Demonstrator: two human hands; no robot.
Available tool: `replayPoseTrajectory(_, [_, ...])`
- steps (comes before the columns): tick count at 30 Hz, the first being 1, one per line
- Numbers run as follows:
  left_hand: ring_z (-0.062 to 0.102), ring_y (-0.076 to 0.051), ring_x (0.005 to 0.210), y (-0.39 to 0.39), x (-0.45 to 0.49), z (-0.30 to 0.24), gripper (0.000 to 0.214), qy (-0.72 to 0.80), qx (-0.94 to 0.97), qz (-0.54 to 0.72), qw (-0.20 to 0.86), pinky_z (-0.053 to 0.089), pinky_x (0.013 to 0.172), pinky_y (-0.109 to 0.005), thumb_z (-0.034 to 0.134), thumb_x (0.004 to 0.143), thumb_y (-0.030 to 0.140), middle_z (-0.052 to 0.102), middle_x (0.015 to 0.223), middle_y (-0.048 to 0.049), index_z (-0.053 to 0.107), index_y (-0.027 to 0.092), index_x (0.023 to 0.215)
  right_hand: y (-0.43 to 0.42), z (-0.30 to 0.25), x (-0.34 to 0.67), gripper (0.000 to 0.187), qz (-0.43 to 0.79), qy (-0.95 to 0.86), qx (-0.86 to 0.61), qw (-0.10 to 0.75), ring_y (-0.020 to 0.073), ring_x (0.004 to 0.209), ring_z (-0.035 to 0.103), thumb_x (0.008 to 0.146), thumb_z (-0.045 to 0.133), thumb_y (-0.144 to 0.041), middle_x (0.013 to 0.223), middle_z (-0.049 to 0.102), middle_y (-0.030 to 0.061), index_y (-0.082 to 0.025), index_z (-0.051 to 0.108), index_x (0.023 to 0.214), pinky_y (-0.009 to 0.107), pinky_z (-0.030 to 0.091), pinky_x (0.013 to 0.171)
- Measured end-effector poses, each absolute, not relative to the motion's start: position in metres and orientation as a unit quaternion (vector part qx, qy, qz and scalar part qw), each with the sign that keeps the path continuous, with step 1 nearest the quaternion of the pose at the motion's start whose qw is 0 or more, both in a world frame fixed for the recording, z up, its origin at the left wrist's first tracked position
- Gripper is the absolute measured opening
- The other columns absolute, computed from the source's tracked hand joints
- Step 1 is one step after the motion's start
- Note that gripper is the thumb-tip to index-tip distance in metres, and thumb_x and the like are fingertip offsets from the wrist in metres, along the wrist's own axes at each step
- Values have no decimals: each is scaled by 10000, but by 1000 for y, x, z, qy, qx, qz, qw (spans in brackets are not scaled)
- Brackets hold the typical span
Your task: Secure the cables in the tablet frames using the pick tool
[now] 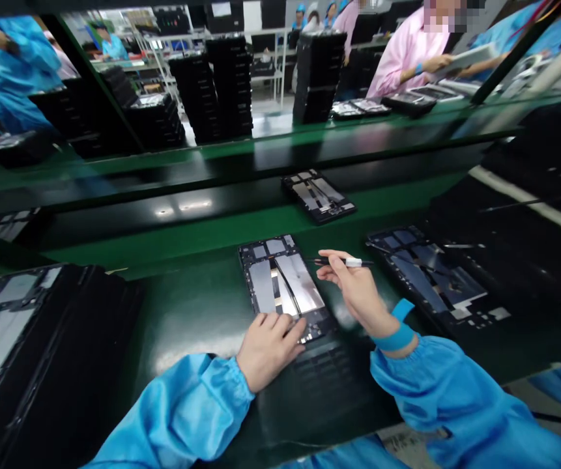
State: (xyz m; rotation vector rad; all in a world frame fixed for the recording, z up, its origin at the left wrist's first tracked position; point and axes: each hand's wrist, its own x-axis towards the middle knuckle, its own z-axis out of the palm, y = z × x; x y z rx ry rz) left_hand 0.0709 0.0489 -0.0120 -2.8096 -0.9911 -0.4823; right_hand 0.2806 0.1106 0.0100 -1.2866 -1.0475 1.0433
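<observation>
An opened tablet (287,280) lies on the green bench in front of me, its silver battery panels, black frame and a dark diagonal strip showing. My left hand (271,345) rests over its lower edge, fingers spread on the frame near the small boards there; the undersides of the fingers are hidden. Just right of the tablet, my right hand (353,286) pinches a slim black-and-white pen-like tool (353,262). The tool's thin dark tip points left towards the tablet's right edge; whether it touches cannot be made out.
Another opened tablet (318,195) lies farther back, and a third (427,273) at right. A tall stack of tablets (79,345) stands at left. Beyond a green rail (260,140) are black tray stacks (234,88) and co-workers in pink (402,52) and blue (21,65).
</observation>
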Motion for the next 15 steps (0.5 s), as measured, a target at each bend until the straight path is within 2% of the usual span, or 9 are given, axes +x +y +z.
replayPoseTrajectory(4, [578,-218,858,124,64,-19,319,-445,-877,-153,91,430,715,-330,621,908,373,645,958,-60,610,244,1199,151,9,302,530,391,-445,-576,563,129,604,615,823,574,-617,808,677,41,-178,666,1106,269,536,580])
replayPoseTrajectory(8, [586,-287,933,208,14,-17,287,-559,-800,-183,116,446,787,-412,534,941,279,654,1037,-141,636,179,1190,188,-12,329,621,339,-444,-605,568,137,532,617,874,491,-585,704,685,52,-109,584,1261,245,505,510])
replayPoseTrajectory(12, [527,-375,1147,250,-13,-12,413,-643,-720,-227,125,347,957,-604,370,913,68,572,1239,-260,565,72,1277,215,-37,344,567,257,-440,-637,578,217,821,716,930,404,-506,943,743,145,-106,523,1314,328,559,713])
replayPoseTrajectory(13, [497,-376,1202,253,-8,-13,454,-646,-716,-235,121,310,994,-624,351,896,37,539,1297,-266,538,69,1309,221,-42,345,527,234,-440,-646,578,233,897,712,940,392,-472,1005,740,152,-119,528,1308,353,553,770])
replayPoseTrajectory(15, [464,-336,1270,254,19,-20,500,-622,-739,-239,98,273,1072,-583,376,877,24,509,1371,-218,510,105,1352,234,-49,345,443,193,-440,-664,572,256,1001,689,947,397,-386,1091,728,146,-152,551,1291,385,523,853])
